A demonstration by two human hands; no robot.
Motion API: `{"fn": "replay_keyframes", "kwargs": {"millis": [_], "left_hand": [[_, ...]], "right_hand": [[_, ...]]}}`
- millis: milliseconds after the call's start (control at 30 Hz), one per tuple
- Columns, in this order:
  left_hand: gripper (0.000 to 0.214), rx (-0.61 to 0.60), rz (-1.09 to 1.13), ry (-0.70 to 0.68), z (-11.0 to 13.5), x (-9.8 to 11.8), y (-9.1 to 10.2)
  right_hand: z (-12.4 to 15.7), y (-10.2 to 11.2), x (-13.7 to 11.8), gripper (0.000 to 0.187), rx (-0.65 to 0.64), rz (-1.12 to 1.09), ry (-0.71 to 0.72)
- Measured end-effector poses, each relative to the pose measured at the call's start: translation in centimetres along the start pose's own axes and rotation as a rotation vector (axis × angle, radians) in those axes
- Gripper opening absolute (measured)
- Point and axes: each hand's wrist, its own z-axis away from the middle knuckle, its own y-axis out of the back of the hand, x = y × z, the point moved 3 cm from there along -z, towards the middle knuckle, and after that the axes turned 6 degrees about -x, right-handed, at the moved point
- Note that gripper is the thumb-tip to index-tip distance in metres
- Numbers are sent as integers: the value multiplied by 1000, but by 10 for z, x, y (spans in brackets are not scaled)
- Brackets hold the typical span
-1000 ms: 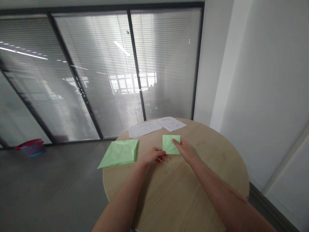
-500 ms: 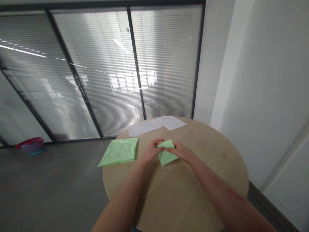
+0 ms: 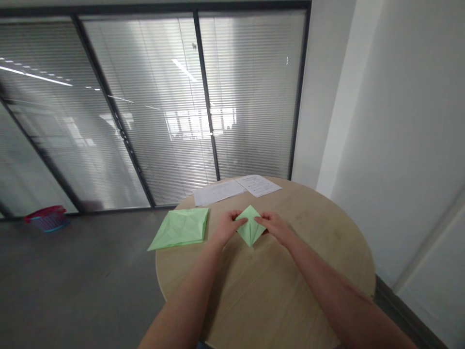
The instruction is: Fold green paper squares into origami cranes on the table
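While the left hand (image 3: 227, 227) and right hand (image 3: 274, 225) pinch the green paper diamond (image 3: 250, 229) between thumbs and fingers at nine and three o'clock, over the round table (image 3: 276, 291), even pressure about its twelve-to-six line should leave both halves matching.

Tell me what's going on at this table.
A person's left hand and right hand hold a small folded green paper between them, one at each side, thumbs on top. It shows as a diamond, one corner pointing toward the person. On the round table, a larger green paper lies to the left, one corner jutting past the edge, and white sheets lie toward the far side.
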Motion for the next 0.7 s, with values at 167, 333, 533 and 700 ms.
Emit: {"fn": "replay_keyframes", "kwargs": {"millis": [167, 333, 533, 700], "left_hand": [[28, 19, -63, 40, 3, 3, -1], [38, 49, 34, -17, 3, 5, -2], [39, 56, 110, -102, 1, 5, -1], [36, 73, 145, -126, 1, 6, 1]], "right_hand": [[1, -3, -3, 36, 15, 2, 20], [3, -8, -7, 38, -7, -45, 22], [5, -9, -12, 53, 6, -111, 68], [5, -11, -14, 52, -26, -153, 104]]}}
